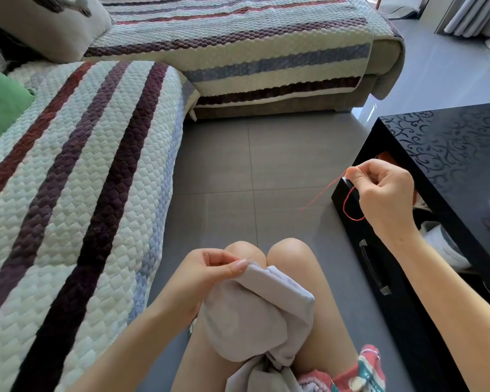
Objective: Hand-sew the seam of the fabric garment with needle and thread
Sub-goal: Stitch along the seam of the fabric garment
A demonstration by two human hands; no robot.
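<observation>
The person sits with bare knees (287, 251) together, and a pale lilac fabric garment (255, 321) is draped over the lap and thighs. The left hand (210, 267) pinches the garment's folded far edge between thumb and curled fingers, just near the knees. The right hand (382, 190) is raised to the right, well apart from the fabric, with thumb and forefinger closed on a red thread (323, 190). One strand slants down and left from the fingertips towards the lap, and a loop hangs below the hand. Whether the needle is between those fingers cannot be told. A glossy black coffee table (450, 154) with a drawer handle (374, 267) stands on the right, a sofa under a striped quilted cover (82, 179) on the left, and grey floor tiles (252, 165) lie between.
</observation>
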